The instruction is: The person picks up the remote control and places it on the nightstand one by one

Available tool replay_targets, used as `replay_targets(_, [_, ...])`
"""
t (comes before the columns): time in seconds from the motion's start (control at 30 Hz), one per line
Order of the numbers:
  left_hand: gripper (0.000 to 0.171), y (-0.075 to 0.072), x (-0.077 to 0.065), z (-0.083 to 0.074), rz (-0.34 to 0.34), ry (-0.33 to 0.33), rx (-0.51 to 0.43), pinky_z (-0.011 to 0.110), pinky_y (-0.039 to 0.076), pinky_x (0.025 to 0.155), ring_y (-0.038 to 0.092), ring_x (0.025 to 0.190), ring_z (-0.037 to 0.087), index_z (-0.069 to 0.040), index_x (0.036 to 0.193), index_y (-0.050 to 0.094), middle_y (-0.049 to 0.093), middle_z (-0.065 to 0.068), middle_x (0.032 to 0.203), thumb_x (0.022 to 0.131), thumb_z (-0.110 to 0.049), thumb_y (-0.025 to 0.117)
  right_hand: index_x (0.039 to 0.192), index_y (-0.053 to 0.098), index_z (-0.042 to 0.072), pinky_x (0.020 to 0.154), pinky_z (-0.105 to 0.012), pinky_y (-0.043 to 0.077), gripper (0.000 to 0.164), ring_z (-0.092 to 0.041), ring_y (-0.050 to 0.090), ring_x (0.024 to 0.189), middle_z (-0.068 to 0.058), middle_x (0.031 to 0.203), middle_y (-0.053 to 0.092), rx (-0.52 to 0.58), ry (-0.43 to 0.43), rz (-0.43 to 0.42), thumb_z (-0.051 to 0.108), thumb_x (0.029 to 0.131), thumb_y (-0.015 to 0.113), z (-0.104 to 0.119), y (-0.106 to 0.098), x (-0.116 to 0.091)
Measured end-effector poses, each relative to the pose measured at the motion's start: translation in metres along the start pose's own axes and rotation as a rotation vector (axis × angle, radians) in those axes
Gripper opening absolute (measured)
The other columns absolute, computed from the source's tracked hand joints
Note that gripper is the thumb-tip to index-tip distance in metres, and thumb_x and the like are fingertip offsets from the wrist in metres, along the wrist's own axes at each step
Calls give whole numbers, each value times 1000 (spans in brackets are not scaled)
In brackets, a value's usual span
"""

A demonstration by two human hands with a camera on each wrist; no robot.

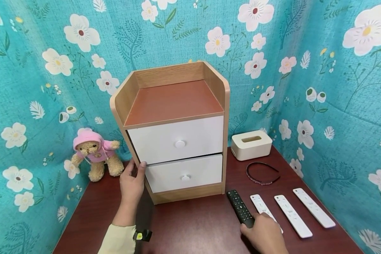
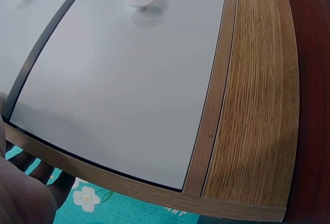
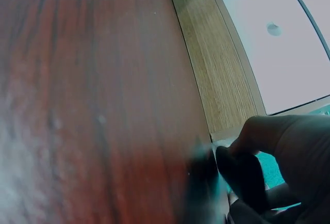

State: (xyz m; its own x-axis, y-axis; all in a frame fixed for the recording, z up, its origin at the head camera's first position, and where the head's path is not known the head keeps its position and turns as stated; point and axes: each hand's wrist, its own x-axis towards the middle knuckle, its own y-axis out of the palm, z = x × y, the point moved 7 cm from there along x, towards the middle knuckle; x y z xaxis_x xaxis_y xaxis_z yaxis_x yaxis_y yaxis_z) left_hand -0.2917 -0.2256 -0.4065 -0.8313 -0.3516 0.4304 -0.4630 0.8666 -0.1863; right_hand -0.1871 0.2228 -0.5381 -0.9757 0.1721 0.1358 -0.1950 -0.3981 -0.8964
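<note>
A small wooden drawer cabinet [image 1: 174, 102] with two white drawers stands on the dark red table. My left hand [image 1: 131, 185] grips its left side, the thumb on the front edge near the gap between the drawers and the fingers behind the side panel. Both the upper drawer [image 1: 158, 143] and the lower drawer [image 1: 168, 175] are pushed in. At the right, my right hand [image 1: 266, 233] pinches the near end of a black remote control [image 1: 238, 204] between thumb and fingers. The remote control [image 3: 242, 177] is partly hidden by the fingers in the right wrist view.
Three white remote controls, the nearest to my hand [image 1: 261, 204] partly covered by it, lie right of the black one. Behind them are a black headband [image 1: 261, 182] and a cream tissue box [image 1: 251, 150]. A teddy bear [image 1: 93, 151] in a pink hoodie sits left of the cabinet. Floral curtains [image 1: 177, 42] enclose the table.
</note>
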Motion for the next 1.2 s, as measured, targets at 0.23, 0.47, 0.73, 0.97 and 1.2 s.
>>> replay_targets(0.23, [46, 1, 0, 0, -11, 10, -6, 4, 47, 87, 61, 107, -13, -12, 151, 67, 72, 19, 141, 107, -21, 73, 68, 63, 12, 59, -54, 49, 36, -30, 62, 60, -8, 65, 63, -5, 13, 56, 37, 83, 83, -2, 1, 3])
replay_targets(0.47, [46, -1, 1, -1, -6, 9, -15, 4, 48, 89, 61, 111, -14, -12, 152, 67, 71, 16, 146, 107, -23, 73, 74, 66, 12, 60, -57, 50, 34, -36, 67, 66, -12, 70, 68, 13, 23, 24, 39, 88, 81, 0, -2, 5])
replay_targets(0.73, [45, 0, 1, 0, -11, 17, -21, 4, 48, 88, 61, 109, -14, -11, 150, 68, 72, 18, 142, 107, -20, 74, 82, 72, 10, 62, -60, 52, 26, -42, 68, 64, -11, 68, 70, 56, -58, -201, 33, 86, 84, 6, -50, -1])
replay_targets(0.97, [44, -1, 0, -1, -7, 19, -42, 5, 49, 89, 63, 111, -10, -12, 149, 69, 73, 14, 142, 106, -21, 74, 99, 82, 6, 55, -51, 50, 28, -29, 66, 60, -9, 76, 76, 60, -98, -366, 29, 84, 83, 29, -124, -13])
replay_targets(1.2, [46, 0, 1, 1, -9, 22, -27, 5, 49, 89, 63, 111, -9, -13, 150, 68, 74, 13, 142, 106, -24, 75, 115, 82, 3, 54, -37, 42, 44, -18, 61, 62, -11, 81, 78, 92, -106, -424, 33, 83, 86, 64, -179, -30])
